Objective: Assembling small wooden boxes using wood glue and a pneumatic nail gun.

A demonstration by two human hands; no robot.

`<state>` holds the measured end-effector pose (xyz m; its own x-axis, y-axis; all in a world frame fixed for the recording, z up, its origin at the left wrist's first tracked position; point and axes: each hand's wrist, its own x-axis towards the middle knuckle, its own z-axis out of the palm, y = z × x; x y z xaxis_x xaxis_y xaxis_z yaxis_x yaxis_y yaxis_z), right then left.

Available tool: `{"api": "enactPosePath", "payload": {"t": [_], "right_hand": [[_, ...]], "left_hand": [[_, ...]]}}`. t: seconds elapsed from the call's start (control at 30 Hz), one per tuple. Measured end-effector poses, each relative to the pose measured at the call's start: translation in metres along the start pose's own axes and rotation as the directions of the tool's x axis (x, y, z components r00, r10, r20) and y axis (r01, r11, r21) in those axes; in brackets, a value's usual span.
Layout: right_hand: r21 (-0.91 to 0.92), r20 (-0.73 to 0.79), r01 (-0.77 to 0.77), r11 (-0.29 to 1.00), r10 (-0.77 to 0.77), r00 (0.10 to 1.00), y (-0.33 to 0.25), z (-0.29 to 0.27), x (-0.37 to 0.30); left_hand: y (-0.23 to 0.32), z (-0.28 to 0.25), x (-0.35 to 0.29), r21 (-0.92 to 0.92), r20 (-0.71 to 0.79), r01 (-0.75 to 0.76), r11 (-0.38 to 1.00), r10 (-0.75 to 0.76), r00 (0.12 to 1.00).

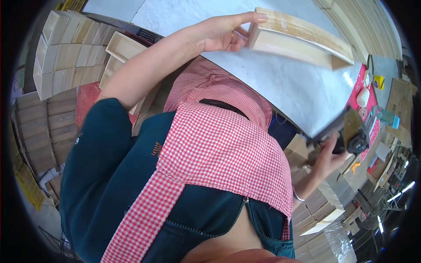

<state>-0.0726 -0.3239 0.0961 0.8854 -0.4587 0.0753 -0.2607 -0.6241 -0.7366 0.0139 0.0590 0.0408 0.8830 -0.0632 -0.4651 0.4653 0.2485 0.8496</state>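
My left hand [228,33] grips one end of a long, shallow box of pale bare wood [302,33]. Its thumb lies over the top edge while the other fingers curl below. The box is tilted, its far end pointing right over a pale worktable [245,72]. Lower on the right, my right hand [326,160] is wrapped round the handle of a dark nail gun [346,131] with a brownish side. The tool is apart from the box, beside the table's near right edge, and somewhat smeared by motion.
Pale wooden boxes [66,57] stand stacked at the left, with an open wooden tray [123,46] beside them. Long wooden strips [364,22] lie at the far right. A yellow tape roll [378,82] and a white rounded object [362,97] sit by a red strip. More boards [320,210] are stacked lower right.
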Motion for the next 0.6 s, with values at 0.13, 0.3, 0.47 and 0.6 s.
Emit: {"api": "enactPosePath", "payload": {"t": [0.13,0.3,0.47,0.6], "right_hand": [[-0.414,0.082,0.16,0.896,-0.139,0.987,0.084,-0.038,0.052],[-0.797,0.011,0.024,0.604,-0.025,1.0,0.195,-0.053,0.097],[-0.825,-0.079,-0.06,0.562,-0.01,0.997,0.195,-0.038,0.106],[-0.8,0.026,-0.064,0.597,0.14,0.99,0.16,-0.06,0.129]], "left_hand": [[0.008,-0.036,-0.004,0.047,0.168,0.355,0.934,-0.357,0.919],[0.011,-0.059,-0.008,0.09,0.216,0.504,0.859,-0.511,0.832],[0.012,-0.068,0.007,0.185,0.082,0.472,0.862,-0.492,0.867],[0.017,-0.075,0.023,0.273,-0.008,0.402,0.874,-0.416,0.909]]}}
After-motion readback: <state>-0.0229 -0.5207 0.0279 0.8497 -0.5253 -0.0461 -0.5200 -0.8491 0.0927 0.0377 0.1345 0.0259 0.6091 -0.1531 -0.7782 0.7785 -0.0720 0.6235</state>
